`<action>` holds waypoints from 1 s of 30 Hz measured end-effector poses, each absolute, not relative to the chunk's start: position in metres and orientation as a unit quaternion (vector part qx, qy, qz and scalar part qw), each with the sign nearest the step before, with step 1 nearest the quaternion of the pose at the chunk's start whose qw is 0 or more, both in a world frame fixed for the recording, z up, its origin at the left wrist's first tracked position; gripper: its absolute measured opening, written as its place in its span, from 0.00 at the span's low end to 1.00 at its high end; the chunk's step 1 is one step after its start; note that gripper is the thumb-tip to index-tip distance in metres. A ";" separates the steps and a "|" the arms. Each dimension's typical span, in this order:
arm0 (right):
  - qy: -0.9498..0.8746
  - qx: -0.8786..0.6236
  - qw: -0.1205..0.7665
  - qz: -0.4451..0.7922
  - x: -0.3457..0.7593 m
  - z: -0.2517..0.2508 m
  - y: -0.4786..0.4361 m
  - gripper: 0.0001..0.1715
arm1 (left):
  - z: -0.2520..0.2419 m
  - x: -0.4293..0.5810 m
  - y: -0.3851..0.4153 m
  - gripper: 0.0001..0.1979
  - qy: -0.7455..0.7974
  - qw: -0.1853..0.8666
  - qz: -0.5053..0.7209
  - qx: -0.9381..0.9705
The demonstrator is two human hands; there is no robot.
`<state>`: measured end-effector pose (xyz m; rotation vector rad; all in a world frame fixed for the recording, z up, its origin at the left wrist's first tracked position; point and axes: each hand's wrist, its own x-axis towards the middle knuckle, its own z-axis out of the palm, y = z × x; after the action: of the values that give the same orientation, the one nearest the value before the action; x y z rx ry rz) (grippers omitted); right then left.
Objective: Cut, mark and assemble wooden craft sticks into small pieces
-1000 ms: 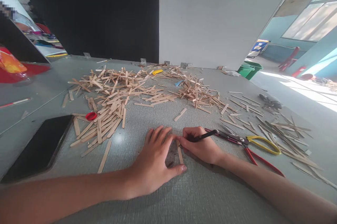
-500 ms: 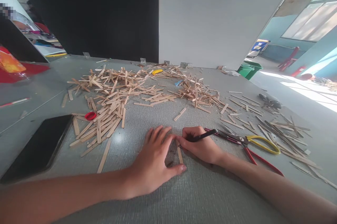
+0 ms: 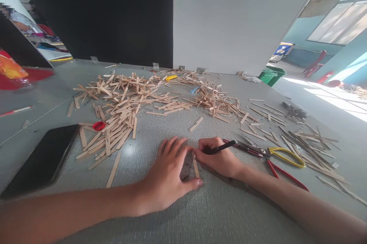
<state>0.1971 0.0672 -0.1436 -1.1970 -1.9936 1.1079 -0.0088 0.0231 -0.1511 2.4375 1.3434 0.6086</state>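
Observation:
On the grey table, my left hand [image 3: 168,175] has its thumb and index finger spread, steadying a wooden craft stick [image 3: 196,168] between them, one at each end. The other fingers lie stretched out to the left. My right hand [image 3: 219,158] is closed around a black pen [image 3: 225,147], at the stick's upper end. Fingers hide the pen's tip and the top of the stick. Just right of that hand lie pliers [image 3: 266,154] with one yellow and one red handle, beside a dark slim tool [image 3: 243,147].
A big heap of craft sticks [image 3: 120,118] spreads ahead. A black phone [image 3: 43,160] lies at left near a red ring-shaped cap [image 3: 99,125]. Thin wood strips [image 3: 309,144] are scattered at right. A black and grey panel [image 3: 223,22] stands behind, with a green bin [image 3: 271,75] beyond.

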 end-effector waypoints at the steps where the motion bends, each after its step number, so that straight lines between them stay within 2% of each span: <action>1: -0.741 -0.447 0.279 0.417 0.197 -0.144 0.067 0.19 | -0.151 -0.009 0.023 0.33 0.466 0.146 0.210 0.847; 17: -0.738 -0.443 0.291 0.417 0.198 -0.144 0.067 0.17 | -0.149 -0.008 0.024 0.31 0.468 0.154 0.195 0.848; 20: -0.713 -0.437 0.293 0.463 0.198 -0.145 0.069 0.17 | -0.149 -0.008 0.024 0.32 0.468 0.156 0.190 0.849; 24: -0.636 -0.430 0.311 0.561 0.199 -0.145 0.075 0.18 | -0.149 -0.008 0.024 0.40 0.462 0.153 0.199 0.850; 30: -0.645 -0.417 0.318 0.556 0.201 -0.148 0.072 0.19 | -0.148 -0.007 0.024 0.40 0.459 0.148 0.210 0.851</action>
<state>0.2006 0.0723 -0.1481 -1.0970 -1.6975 1.4636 -0.0071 0.0238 -0.1475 2.4467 1.3202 0.6033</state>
